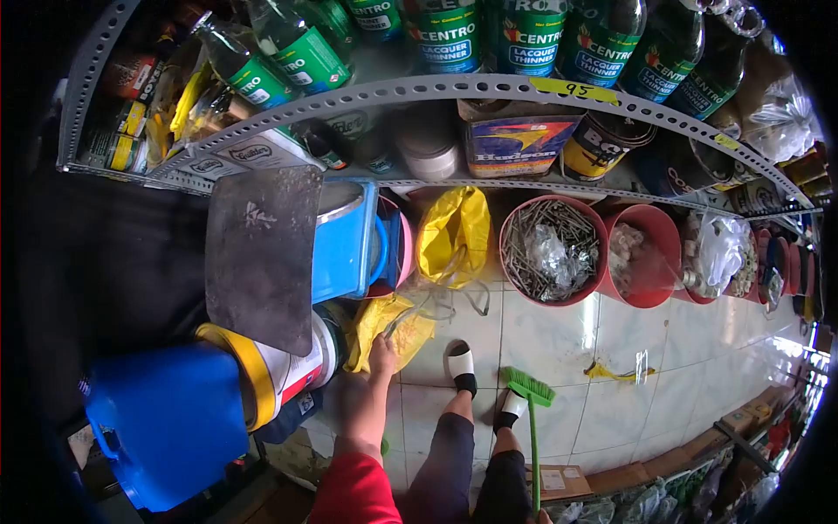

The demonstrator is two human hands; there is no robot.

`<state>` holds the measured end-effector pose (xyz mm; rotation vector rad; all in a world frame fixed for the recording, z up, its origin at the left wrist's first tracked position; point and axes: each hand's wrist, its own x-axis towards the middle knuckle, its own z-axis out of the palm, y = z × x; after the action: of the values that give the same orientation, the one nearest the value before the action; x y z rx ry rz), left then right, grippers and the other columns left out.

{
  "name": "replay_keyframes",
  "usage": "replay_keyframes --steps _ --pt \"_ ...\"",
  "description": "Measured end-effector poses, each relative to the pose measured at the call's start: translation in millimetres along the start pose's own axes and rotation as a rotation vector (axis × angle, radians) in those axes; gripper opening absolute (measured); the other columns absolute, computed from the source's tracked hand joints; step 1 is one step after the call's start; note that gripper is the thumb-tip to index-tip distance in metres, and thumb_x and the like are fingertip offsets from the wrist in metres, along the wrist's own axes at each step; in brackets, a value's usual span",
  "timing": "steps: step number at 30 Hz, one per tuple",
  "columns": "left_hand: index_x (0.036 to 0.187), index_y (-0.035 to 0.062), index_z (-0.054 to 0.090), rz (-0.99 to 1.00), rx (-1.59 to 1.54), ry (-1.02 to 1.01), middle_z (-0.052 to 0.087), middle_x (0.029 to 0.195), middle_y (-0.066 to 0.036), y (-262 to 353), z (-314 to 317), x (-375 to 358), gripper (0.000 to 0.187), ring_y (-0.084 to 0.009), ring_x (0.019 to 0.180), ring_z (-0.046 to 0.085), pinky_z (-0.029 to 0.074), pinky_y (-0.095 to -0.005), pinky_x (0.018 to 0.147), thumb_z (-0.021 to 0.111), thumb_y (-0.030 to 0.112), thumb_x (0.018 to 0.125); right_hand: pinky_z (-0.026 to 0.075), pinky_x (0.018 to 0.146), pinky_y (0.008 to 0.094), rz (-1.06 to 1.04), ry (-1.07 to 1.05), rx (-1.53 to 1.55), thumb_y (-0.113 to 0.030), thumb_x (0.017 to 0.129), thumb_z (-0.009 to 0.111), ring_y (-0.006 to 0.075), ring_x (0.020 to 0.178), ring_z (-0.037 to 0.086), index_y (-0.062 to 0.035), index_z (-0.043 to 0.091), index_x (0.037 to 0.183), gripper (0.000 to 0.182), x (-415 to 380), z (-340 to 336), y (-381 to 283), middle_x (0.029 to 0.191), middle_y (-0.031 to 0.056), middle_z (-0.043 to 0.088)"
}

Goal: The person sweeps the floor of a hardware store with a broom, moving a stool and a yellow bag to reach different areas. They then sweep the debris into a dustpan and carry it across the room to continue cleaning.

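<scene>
My left hand [381,356] is closed at the end of a thin greyish strap [403,315], right over a crumpled yellow plastic bag [408,339] on the tiles. The strap runs on toward a second, upright yellow bag [454,236] with its mouth open. Only a bit of my right hand [544,517] shows at the bottom edge, on the green handle of a broom [527,386]. The broom's bristles rest on the floor by my right shoe [513,403].
Pink buckets, one full of nails [552,249], line the floor under a metal shelf [463,83] of thinner bottles. A blue jerrycan [166,428], a paint pail [253,371] and a dark panel [262,253] crowd the left. A yellow strip [620,374] lies on the tiles.
</scene>
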<state>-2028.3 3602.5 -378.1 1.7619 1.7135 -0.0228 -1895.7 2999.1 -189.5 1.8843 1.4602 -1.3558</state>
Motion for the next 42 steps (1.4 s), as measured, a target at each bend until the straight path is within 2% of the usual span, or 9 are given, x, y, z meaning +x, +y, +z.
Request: replay_keyframes --steps 2,5,8,14,20,23,31,36,42 --pt "0.1 0.003 0.047 0.114 -0.09 0.026 0.054 0.091 -0.018 17.4 7.1 11.9 0.029 -0.0309 0.086 0.051 0.04 -0.0376 0.072 0.042 0.023 0.08 0.032 0.083 0.0288 0.067 -0.058 0.302 -0.009 0.083 0.032 0.0218 0.092 0.042 0.0002 0.048 0.101 0.027 -1.4 20.1 5.9 0.098 0.0117 0.049" --pt "0.104 0.001 0.045 0.132 -0.432 0.065 0.054 0.094 -0.014 46.2 68.0 62.6 0.037 -0.0269 0.086 0.051 0.039 -0.0343 0.074 0.049 0.027 0.078 0.032 0.083 0.0302 -0.245 0.287 -0.819 -0.012 0.085 0.03 0.0203 0.092 0.042 0.0002 0.048 0.099 0.026 -9.7 9.3 12.2 0.095 0.0107 0.049" --pt "0.111 0.0032 0.034 -0.002 -0.836 -0.171 0.047 0.104 -0.006 141.4 72.1 84.5 0.056 -0.0174 0.094 0.046 0.038 -0.0294 0.077 0.061 0.031 0.07 0.035 0.078 0.0289 -0.137 0.417 -0.575 -0.017 0.087 0.031 0.0189 0.088 0.043 0.0004 0.048 0.095 0.026 -14.1 24.1 19.3 0.091 0.0094 0.049" --pt "0.088 0.0116 0.049 -0.222 -0.97 0.079 0.056 0.081 0.001 162.3 144.8 94.5 0.038 -0.0159 0.078 0.053 0.04 -0.0396 0.065 0.067 0.033 0.063 0.04 0.06 0.0288 0.671 0.001 1.445 -0.021 0.085 0.039 0.0202 0.07 0.045 -0.0063 0.047 0.094 0.019 -17.9 -88.2 -13.7 0.08 0.006 0.049" --pt "0.086 0.0008 0.053 0.132 0.246 -0.335 0.055 0.082 -0.021 108.1 125.4 21.4 0.037 -0.0326 0.076 0.055 0.044 -0.0419 0.065 0.037 0.034 0.08 0.038 0.053 0.0321 0.608 0.004 1.192 -0.023 0.084 0.04 0.0205 0.061 0.042 -0.008 0.047 0.087 0.017 -18.7 -85.8 -12.4 0.069 0.0089 0.045" --pt "0.097 0.0036 0.049 0.034 0.333 -0.231 0.055 0.088 -0.017 51.8 90.2 -47.6 0.035 -0.033 0.082 0.053 0.043 -0.0405 0.07 0.042 0.032 0.079 0.036 0.05 0.0314 0.768 -0.12 2.366 -0.018 0.082 0.042 0.018 0.057 0.039 -0.0082 0.045 0.084 0.011 -18.3 32.8 18.1 0.065 0.0076 0.043" --pt "0.083 0.004 0.06 -0.737 0.214 -0.814 0.057 0.081 -0.01 -58.5 3.3 -171.2 0.059 -0.0206 0.063 0.055 0.044 -0.032 0.053 0.048 0.059 0.067 0.035 0.04 0.0291 0.537 -0.038 1.418 -0.018 0.078 0.045 0.0147 0.047 0.042 -0.0052 0.046 0.087 0.016 -13.1 -144.9 3.6 0.056 0.0043 0.044" --pt "0.081 0.0101 0.057 -0.782 0.123 -1.058 0.049 0.092 -0.001 -33.4 -19.9 -203.3 0.051 -0.0098 0.054 0.041 0.039 -0.0219 0.046 0.058 0.057 0.061 0.037 0.033 0.0285 0.554 -0.132 1.51 -0.012 0.075 0.046 0.0163 0.038 0.045 0.0021 0.045 0.101 0.029 -21.6 -142.3 20.2 0.049 0.0051 0.043" --pt "0.081 0.0125 0.057 -0.596 0.048 -1.011 0.054 0.078 0.001 -7.4 -35.4 -225.7 0.032 -0.0096 0.062 0.046 0.041 -0.0224 0.046 0.07 0.032 0.06 0.041 0.043 0.0343 0.363 0.006 1.184 -0.023 0.07 0.051 0.0209 0.047 0.052 -0.0006 0.053 0.071 0.022 -40.4 -178.1 30.5 0.054 0.0078 0.049"
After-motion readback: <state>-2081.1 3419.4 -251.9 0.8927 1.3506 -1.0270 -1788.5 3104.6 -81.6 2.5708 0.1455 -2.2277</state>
